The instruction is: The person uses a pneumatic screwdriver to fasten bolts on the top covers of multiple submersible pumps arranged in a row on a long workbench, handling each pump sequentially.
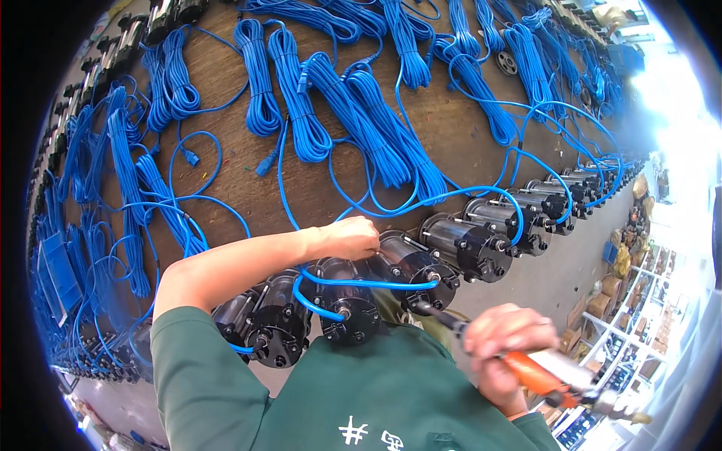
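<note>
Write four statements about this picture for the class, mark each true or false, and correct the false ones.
1. The right hand grips an orange-bodied tool. True.
2. The coiled cables are red. False: the cable bundles are blue.
3. The person wears a green shirt. True.
4. The left hand is far from the black-ended cylinders. False: it is right by the black-ended cylinders.

Plastic-looking, smooth and glossy on the blue cables [259,83]; shiny, metallic on the cylinders [450,231], satin black on the end caps [485,259]; wood-like, matt across the table [466,155]; plastic-like on the orange grip [530,371]; matt cloth on the shirt [361,391].
</note>
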### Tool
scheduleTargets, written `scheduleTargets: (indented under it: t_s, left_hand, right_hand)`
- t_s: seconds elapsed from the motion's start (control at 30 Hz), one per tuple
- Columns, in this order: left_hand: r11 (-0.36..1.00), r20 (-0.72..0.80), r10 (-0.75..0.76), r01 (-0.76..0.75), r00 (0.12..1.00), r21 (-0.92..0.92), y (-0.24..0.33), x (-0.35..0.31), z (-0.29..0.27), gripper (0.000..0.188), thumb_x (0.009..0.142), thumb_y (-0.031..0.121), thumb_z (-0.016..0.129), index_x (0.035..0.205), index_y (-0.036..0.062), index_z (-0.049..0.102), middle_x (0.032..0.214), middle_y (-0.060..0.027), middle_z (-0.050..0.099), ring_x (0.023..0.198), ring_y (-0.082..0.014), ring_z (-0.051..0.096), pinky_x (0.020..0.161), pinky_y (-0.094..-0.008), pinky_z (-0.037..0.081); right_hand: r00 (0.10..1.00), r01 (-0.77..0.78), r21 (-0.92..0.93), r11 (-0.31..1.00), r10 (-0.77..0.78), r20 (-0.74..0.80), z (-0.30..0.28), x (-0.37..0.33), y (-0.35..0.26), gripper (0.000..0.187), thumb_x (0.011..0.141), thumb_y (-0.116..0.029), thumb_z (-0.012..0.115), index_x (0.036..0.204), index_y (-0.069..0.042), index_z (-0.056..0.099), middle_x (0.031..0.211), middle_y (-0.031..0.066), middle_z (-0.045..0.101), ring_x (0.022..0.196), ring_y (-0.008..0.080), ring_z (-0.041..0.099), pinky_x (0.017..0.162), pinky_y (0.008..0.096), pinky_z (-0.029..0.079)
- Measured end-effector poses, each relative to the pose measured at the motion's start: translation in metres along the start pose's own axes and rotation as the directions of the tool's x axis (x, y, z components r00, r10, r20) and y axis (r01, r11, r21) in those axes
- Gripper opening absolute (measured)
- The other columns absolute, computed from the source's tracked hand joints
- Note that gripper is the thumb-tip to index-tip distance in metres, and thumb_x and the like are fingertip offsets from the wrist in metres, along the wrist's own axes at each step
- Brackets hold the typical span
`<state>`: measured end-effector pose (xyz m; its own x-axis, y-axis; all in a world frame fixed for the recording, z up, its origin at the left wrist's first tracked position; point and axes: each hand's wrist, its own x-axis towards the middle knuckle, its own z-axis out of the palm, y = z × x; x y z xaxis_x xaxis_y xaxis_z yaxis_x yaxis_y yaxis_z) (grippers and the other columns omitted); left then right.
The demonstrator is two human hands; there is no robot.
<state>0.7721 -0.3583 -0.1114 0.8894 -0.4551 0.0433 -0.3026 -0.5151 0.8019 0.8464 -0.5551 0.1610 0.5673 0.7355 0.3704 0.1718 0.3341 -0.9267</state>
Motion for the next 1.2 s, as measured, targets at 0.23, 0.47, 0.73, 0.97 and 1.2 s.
scheduleTargets:
  t_s: [0.23,0.47,0.73,0.97,1.2]
  left_hand:
    - [0.994,-0.021,-0.029,0.031,0.999,0.104,-0.001,-0.009,0.013,0.018,0.081,0.017,0.064,0.075,0.0019,0.069,0.077,-0.0156,0.067,0.075,-0.0362,0.067,0.068,-0.0465,0.053]
    - [0.995,-0.024,-0.055,0.057,0.998,0.086,0.002,-0.003,0.012,0.016,0.080,0.017,0.064,0.076,0.0024,0.071,0.076,-0.0170,0.068,0.073,-0.0365,0.066,0.067,-0.0457,0.053]
    - [0.790,-0.250,-0.539,0.586,0.804,0.179,0.120,-0.025,-0.179,0.022,0.078,0.019,0.066,0.078,-0.0009,0.075,0.068,-0.0199,0.068,0.060,-0.0272,0.069,0.059,-0.0419,0.054]
    - [0.937,-0.813,0.092,0.327,-0.575,-0.125,0.294,0.042,0.024,0.009,0.095,0.004,0.054,0.091,-0.0027,0.059,0.076,-0.0042,0.058,0.059,-0.0092,0.048,0.056,-0.0242,0.041]
    - [-0.001,-0.084,-0.996,-0.989,-0.012,0.147,0.192,0.188,0.172,0.019,0.105,0.019,0.046,0.100,0.0022,0.054,0.083,-0.0090,0.060,0.067,-0.0208,0.054,0.061,-0.0346,0.045]
  right_hand:
    - [0.963,0.088,-0.240,0.967,-0.021,0.267,0.023,0.005,0.059,0.018,0.076,0.002,0.065,0.093,0.002,0.064,0.075,0.0114,0.066,0.060,0.0190,0.067,0.057,0.0301,0.057]
    - [0.934,0.097,-0.204,0.974,-0.017,0.358,0.015,0.009,0.067,0.018,0.073,0.000,0.064,0.091,0.004,0.066,0.073,0.0112,0.069,0.060,0.0181,0.067,0.061,0.0284,0.058]
    - [0.896,-0.088,-0.034,0.996,0.094,0.434,0.002,0.008,0.085,0.035,0.082,-0.005,0.067,0.116,0.003,0.060,0.093,0.0150,0.069,0.068,0.0135,0.064,0.061,0.0262,0.054]
    - [0.847,-0.182,0.375,0.909,-0.049,0.530,-0.074,0.011,0.035,0.038,0.085,-0.010,0.068,0.119,0.002,0.058,0.095,0.0157,0.066,0.063,0.0139,0.062,0.059,0.0262,0.053]
    - [0.782,-0.208,0.379,0.902,-0.080,0.618,-0.099,-0.011,0.045,0.045,0.076,-0.003,0.060,0.120,0.006,0.054,0.093,0.0183,0.061,0.055,0.0154,0.056,0.057,0.0319,0.052]
